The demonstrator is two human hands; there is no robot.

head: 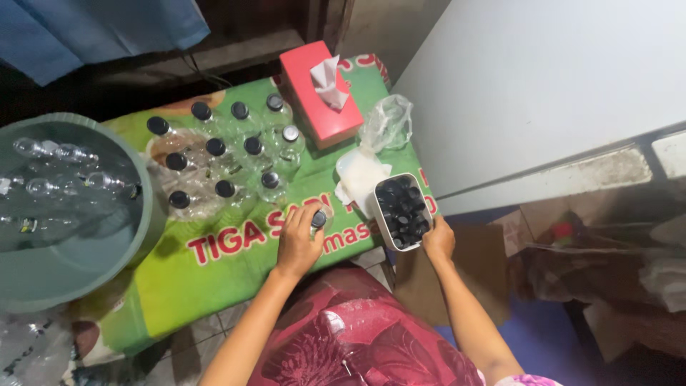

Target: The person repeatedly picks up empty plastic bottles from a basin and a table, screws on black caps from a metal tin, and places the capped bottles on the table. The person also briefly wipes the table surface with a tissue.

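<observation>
My left hand (299,241) is closed around a small clear bottle with a black cap (319,219), standing on the green printed cloth (214,275). My right hand (439,239) rests at the near end of a white rectangular container (381,214) filled with several black caps (402,211); whether it grips the container I cannot tell. Behind my left hand stand several clear capped bottles (227,154) in loose rows.
A grey-green tub (139,236) with several uncapped clear bottles sits at the left. A red tissue box (314,96), a clear plastic bag (386,123) and white tissue (357,175) lie at the back right. A white panel (543,78) stands on the right; my patterned red lap (357,336) is below.
</observation>
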